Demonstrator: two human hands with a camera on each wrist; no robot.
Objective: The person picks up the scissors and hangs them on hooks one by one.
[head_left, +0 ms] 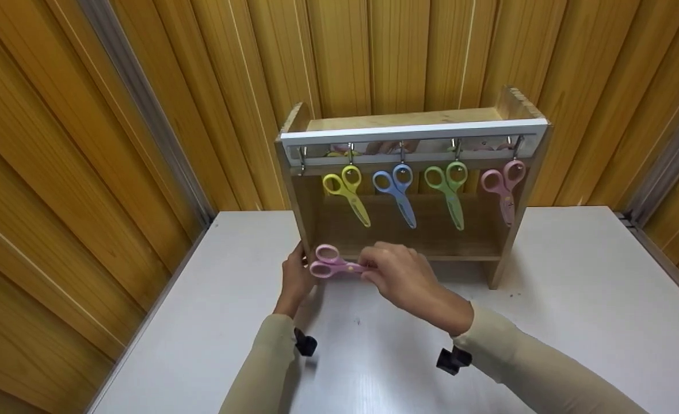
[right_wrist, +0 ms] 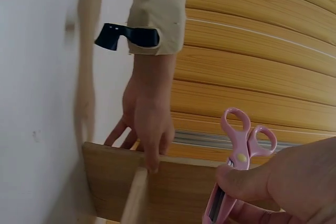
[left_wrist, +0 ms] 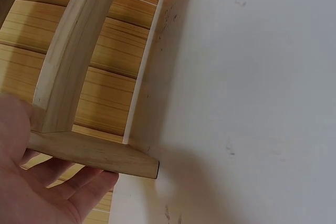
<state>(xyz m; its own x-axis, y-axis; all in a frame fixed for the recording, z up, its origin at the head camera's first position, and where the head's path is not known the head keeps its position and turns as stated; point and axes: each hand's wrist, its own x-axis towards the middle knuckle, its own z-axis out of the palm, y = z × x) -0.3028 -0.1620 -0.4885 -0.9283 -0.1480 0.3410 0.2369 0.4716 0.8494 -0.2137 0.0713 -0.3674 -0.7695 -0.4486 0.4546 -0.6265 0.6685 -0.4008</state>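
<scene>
My right hand (head_left: 403,276) pinches a pair of pink scissors (head_left: 329,263) by the blades, handle loops pointing left, in front of a wooden rack (head_left: 492,270). In the right wrist view, the thumb lies across the pink scissors (right_wrist: 240,153) just below the pivot. My left hand (head_left: 296,282) grips the rack's left side panel low down; in the left wrist view its fingers reach behind the panel (left_wrist: 94,153). Yellow scissors (head_left: 348,190), blue scissors (head_left: 397,190), green scissors (head_left: 450,190) and another pink pair (head_left: 504,187) hang by their loops from the rack's hooks.
The leftmost hook (head_left: 302,160) on the white rail (head_left: 414,129) carries nothing. The rack stands on a white table (head_left: 218,322), before wood-patterned walls (head_left: 397,52). Black wrist mounts (head_left: 453,361) sit at both sleeves.
</scene>
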